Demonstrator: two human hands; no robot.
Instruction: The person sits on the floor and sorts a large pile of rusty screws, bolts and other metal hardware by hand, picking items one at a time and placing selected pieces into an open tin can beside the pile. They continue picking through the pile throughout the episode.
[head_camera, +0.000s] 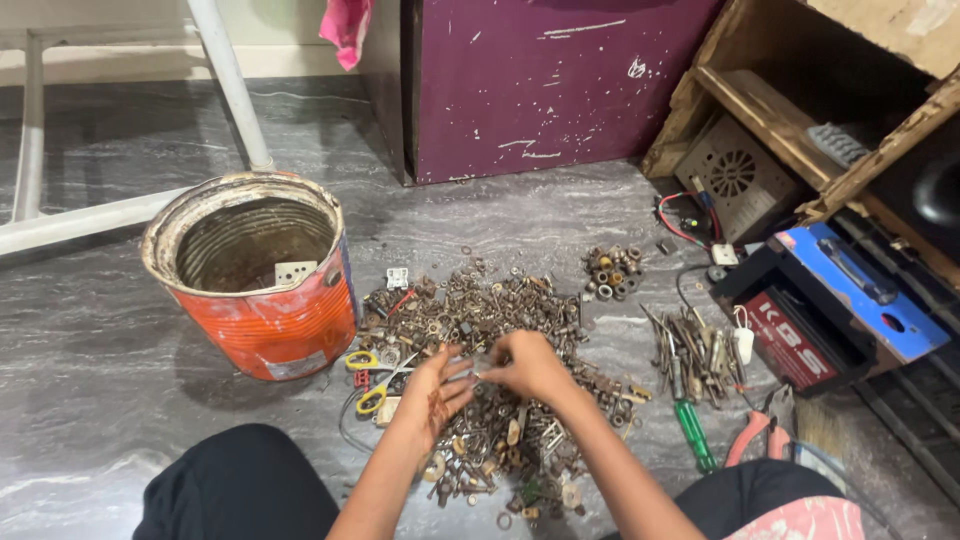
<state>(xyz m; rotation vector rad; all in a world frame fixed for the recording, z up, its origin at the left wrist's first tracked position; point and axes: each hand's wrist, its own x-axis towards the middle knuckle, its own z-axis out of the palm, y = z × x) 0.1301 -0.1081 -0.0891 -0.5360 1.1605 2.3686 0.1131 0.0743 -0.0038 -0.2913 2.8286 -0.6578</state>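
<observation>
Pinching something tiny, indistinct: both hands' fingers (470, 372) over rusty hardware pile (500, 330).

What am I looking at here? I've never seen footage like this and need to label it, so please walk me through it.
There is no machine: a person sits on a grey marbled floor, filmed by a camera worn on their head, looking down. Their left hand and right hand meet over a big pile of rusty nuts, bolts and washers, pinching some small piece between them; what exactly is too small to tell. Beside the pile stand an orange metal bucket, yellow-handled scissors, a small heap of nuts, a bundle of longer bolts, a green-handled screwdriver and pink-handled pliers.
</observation>
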